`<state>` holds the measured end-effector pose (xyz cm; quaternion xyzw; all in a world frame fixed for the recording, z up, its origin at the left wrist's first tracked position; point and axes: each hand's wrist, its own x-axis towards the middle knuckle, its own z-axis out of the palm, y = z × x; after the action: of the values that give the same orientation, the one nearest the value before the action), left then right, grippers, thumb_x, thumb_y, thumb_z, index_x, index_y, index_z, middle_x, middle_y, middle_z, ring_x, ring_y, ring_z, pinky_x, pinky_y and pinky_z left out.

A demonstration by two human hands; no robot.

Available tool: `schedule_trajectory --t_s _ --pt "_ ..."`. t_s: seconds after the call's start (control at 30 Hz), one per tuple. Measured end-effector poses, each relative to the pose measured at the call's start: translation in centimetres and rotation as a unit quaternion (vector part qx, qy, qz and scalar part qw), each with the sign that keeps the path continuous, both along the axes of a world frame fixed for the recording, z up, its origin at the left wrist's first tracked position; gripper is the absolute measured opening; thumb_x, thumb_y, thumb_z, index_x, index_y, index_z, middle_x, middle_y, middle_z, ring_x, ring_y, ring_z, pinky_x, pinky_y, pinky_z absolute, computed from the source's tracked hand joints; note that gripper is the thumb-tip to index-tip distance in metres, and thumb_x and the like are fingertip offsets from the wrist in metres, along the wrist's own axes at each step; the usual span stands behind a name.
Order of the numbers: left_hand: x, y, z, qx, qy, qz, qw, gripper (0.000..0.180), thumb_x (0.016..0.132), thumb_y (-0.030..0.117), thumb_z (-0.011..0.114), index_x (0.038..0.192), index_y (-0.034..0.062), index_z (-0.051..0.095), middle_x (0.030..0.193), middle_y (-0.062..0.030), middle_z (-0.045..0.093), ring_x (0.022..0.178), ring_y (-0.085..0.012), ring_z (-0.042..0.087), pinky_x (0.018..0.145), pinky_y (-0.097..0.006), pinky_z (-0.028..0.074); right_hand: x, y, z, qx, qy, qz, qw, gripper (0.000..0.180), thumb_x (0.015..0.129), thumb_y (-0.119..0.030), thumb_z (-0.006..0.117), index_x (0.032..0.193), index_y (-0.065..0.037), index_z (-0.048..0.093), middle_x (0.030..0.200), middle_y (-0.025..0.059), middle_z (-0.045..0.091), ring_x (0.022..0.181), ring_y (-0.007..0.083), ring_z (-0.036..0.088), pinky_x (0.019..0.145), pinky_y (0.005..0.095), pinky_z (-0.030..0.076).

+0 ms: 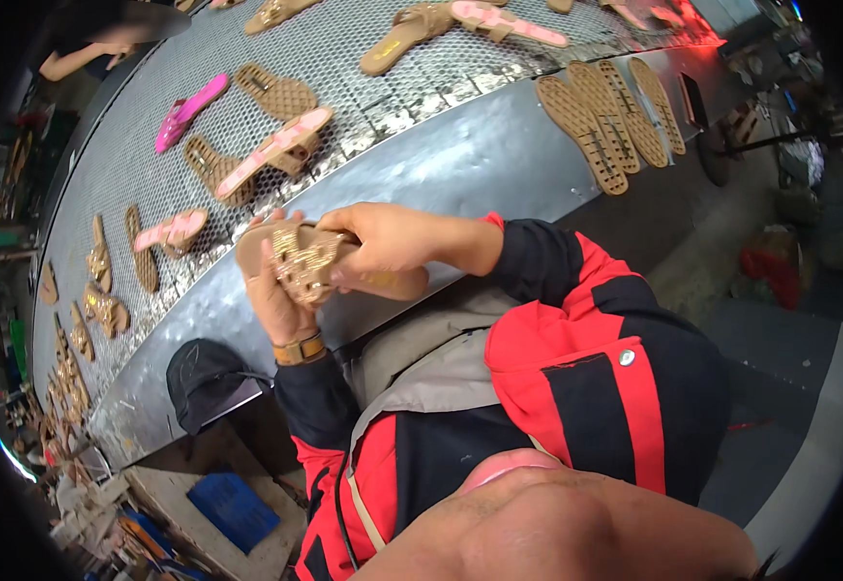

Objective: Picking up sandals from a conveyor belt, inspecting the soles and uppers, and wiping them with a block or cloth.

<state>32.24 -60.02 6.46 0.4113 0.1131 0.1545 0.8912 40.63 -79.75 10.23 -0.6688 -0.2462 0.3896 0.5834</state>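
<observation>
We are holding one tan slide sandal (307, 259) over the near edge of the metal table (441, 155), left hand (281, 302) cupping it, right hand (391, 237) gripping it; four quilted soles (581, 134) are lying rightward.

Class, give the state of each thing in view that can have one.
Gold-strapped sandal: held in both hands
Left hand: gripping the sandal
Right hand: gripping the sandal
Brown wristband: fastened around left wrist
Brown soles: in a row on metal ledge
Bright pink sandal: lying on mesh surface
</observation>
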Motion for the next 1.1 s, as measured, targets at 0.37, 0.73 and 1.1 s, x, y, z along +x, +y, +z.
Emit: schedule_trajectory --t_s 0.37,0.73,1.1 --pt "0.0 0.3 -2.0 -0.256 -0.107 -0.139 0.951 0.074 0.105 0.049 0.051 0.156 -0.0029 0.036 0.159 -0.0199 0.044 0.147 -0.038 0.043 0.119 -0.058 0.039 5.4 0.2 -1.0 0.291 0.268 -0.292 0.871 0.033 0.093 -0.003 0.075 0.121 0.002 0.059 0.106 0.0144 0.069 0.1 0.0229 0.07 0.082 0.0387 0.062" --pt "2.6 -2.4 -2.3 -0.091 0.013 0.054 0.994 0.028 0.112 0.031 0.046 0.115 0.0085 0.064 0.109 -0.0083 0.067 0.108 -0.024 0.063 0.098 -0.041 0.052 1.9 1.0 0.7 -0.012 -0.537 0.011 0.844 0.046 0.087 -0.033 0.079 0.118 -0.002 0.064 0.1 0.014 0.071 0.093 0.032 0.069 0.084 0.0432 0.054" --pt "3.1 -1.6 -2.1 -0.106 -0.004 0.082 0.991 0.022 0.104 0.019 0.05 0.106 0.0002 0.061 0.098 -0.0137 0.065 0.095 -0.031 0.065 0.095 -0.046 0.054 -1.3 2.8 -1.3 -0.172 -0.596 -0.053 0.783 0.029 0.079 -0.025 0.073 0.099 -0.004 0.068 0.094 0.0103 0.067 0.092 0.0291 0.065 0.08 0.0461 0.049"
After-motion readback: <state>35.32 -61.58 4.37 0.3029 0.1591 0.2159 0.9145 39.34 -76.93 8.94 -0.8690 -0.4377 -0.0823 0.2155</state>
